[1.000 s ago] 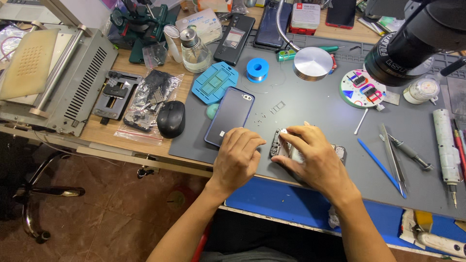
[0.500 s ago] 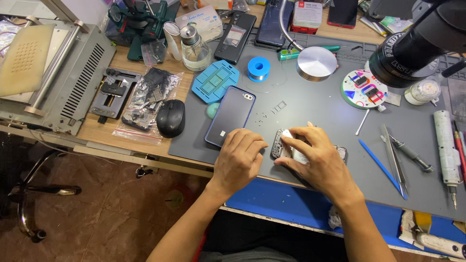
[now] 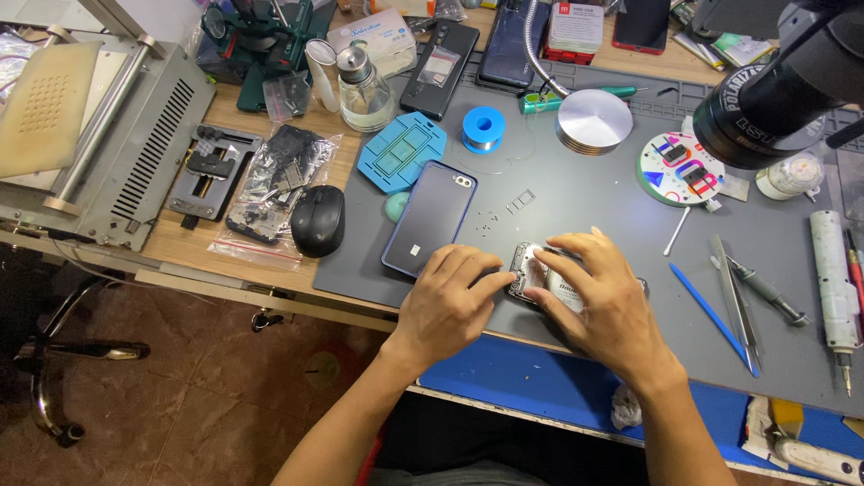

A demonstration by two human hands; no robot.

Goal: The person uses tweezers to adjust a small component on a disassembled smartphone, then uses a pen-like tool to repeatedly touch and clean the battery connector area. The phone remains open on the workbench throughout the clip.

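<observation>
An opened phone body (image 3: 533,268) with bare innards lies on the grey work mat (image 3: 594,198) near its front edge. My left hand (image 3: 448,303) rests at its left end, fingertips touching the frame. Lying across the middle and right part of the phone, my right hand (image 3: 605,301) presses down with spread fingers and hides most of it. Left of my hands a dark phone in a blue case (image 3: 430,216) lies flat with its back up. Several tiny screws (image 3: 490,220) are scattered just above the open phone.
A black mouse (image 3: 318,220) and a bag of parts (image 3: 274,184) lie to the left. A blue spudger (image 3: 711,315), tweezers (image 3: 733,292) and a screwdriver (image 3: 832,288) lie at right. A blue tray (image 3: 401,151), solder spool (image 3: 484,129), metal disc (image 3: 594,121) and microscope (image 3: 774,90) stand behind.
Both hands stay on the opened phone with only small shifts of the fingers. The view has drifted slightly.
</observation>
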